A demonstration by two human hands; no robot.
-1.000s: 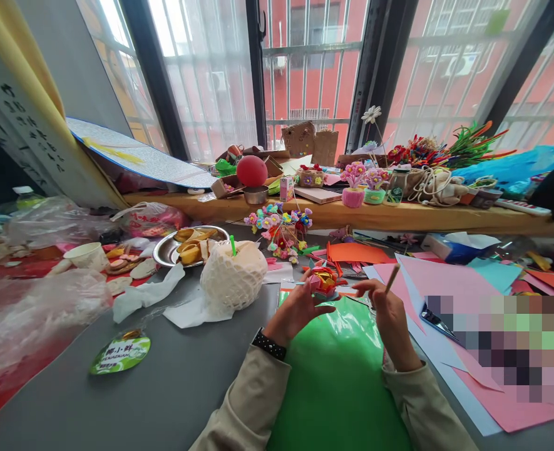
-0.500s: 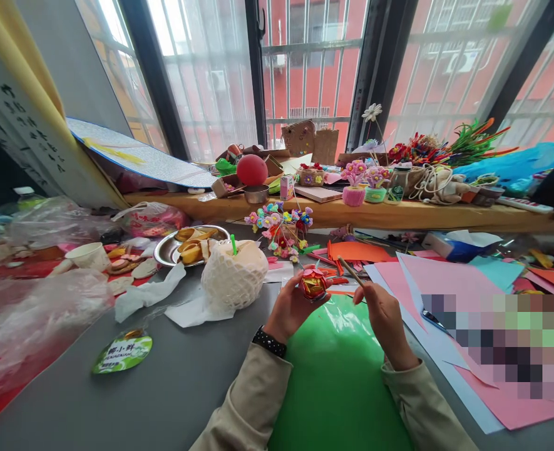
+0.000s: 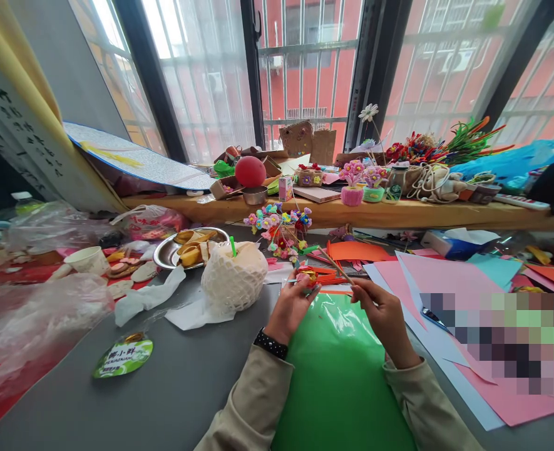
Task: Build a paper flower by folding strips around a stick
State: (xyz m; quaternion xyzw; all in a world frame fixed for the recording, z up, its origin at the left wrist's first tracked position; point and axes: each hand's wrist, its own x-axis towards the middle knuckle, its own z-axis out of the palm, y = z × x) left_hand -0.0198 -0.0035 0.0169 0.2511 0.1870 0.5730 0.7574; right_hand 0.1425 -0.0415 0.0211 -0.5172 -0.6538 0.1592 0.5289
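Observation:
Between the fingers of my left hand (image 3: 288, 312) is a small red-and-gold flower (image 3: 307, 276), partly covered by the fingers. My right hand (image 3: 384, 314) pinches a thin wooden stick (image 3: 335, 267) near its lower end. The stick slants up and to the left, its far tip above and to the right of the flower. Both hands are over a shiny green sheet (image 3: 340, 376) on the grey table (image 3: 178, 388). Just behind the flower lie orange-red strips (image 3: 330, 275).
Left of my hands stand a white coconut (image 3: 234, 274) in foam netting and a metal plate (image 3: 160, 255) with peels. Pink paper (image 3: 506, 401) and other coloured sheets cover the right side. Behind are a bunch of small flowers (image 3: 281, 228) and a crowded wooden sill (image 3: 201, 213).
The flower has turned in my left hand, so its gold centre faces me less. My right hand has tilted the stick further left, with its tip now further left.

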